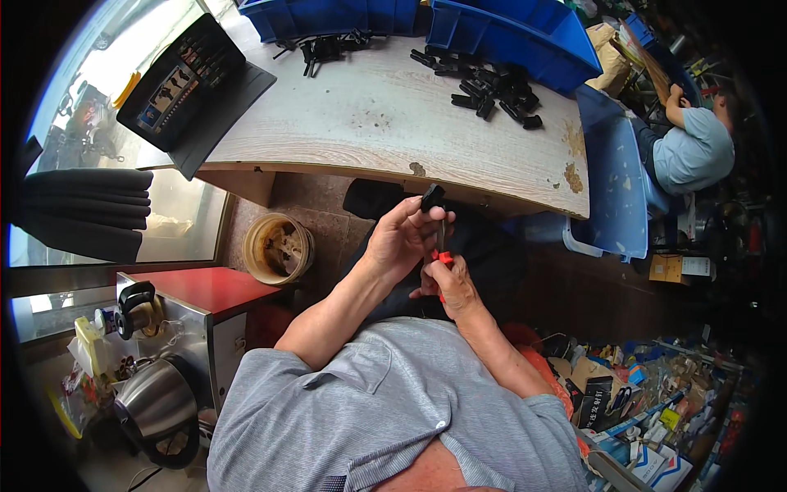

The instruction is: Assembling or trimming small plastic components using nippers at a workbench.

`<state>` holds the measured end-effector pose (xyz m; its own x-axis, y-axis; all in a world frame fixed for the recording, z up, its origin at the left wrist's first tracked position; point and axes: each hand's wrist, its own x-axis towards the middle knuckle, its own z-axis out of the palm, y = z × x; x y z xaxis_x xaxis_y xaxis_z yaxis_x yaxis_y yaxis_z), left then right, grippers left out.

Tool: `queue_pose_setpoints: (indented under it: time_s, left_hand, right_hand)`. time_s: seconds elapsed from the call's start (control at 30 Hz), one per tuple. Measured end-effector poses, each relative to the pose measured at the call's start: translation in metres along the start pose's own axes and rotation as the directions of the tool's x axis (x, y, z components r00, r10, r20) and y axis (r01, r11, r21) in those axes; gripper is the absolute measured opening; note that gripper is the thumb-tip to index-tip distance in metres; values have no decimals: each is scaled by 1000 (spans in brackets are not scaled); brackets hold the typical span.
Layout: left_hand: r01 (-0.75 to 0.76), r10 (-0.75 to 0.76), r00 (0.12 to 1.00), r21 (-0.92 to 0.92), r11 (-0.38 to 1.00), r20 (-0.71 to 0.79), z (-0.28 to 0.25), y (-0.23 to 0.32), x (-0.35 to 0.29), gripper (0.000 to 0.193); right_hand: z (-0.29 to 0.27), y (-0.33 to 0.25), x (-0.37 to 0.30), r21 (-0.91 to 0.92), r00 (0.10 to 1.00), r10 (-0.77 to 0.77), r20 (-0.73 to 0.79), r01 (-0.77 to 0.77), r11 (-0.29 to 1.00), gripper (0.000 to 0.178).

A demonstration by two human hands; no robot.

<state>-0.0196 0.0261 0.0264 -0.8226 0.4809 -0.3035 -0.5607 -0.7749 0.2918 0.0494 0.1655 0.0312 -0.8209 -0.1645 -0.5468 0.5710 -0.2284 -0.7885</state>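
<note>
My left hand (402, 239) grips a small black plastic part (432, 197) raised in front of the table edge. Just below it, my right hand (449, 283) holds a tool with a red handle (443, 258), probably a screwdriver; its thin shaft points up into the black part. Both hands are close together below the wooden table (369, 115). A loose pile of similar black parts (492, 86) lies on the table's far right, and a smaller cluster of black parts (328, 47) lies at the far middle.
Blue plastic bins (525, 33) stand at the table's far edge. A black laptop (193, 90) sits at the left. Another person (697, 139) works at the right beside a blue chair (615, 189). A kettle (156, 402) and red-topped cabinet (205, 291) stand at my lower left.
</note>
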Motion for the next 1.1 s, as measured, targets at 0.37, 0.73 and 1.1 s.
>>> queue_pose_setpoints:
  time_s: [0.37,0.73,1.1]
  left_hand:
    - [106,-109,994,-141,984,-10,-9,0,4,29]
    - [115,-119,992,-96,989,-42,-7,-2,2,30]
    - [102,-106,988,-42,994,-109,-3,-1,-2,26]
  right_hand:
    - [1,-8,-3,72,1000,-18,24,16,997,15]
    - [-1,-10,-5,61,999,-8,33,6,998,12]
    - [-6,-6,-2,105,1000,-23,19,21,994,11]
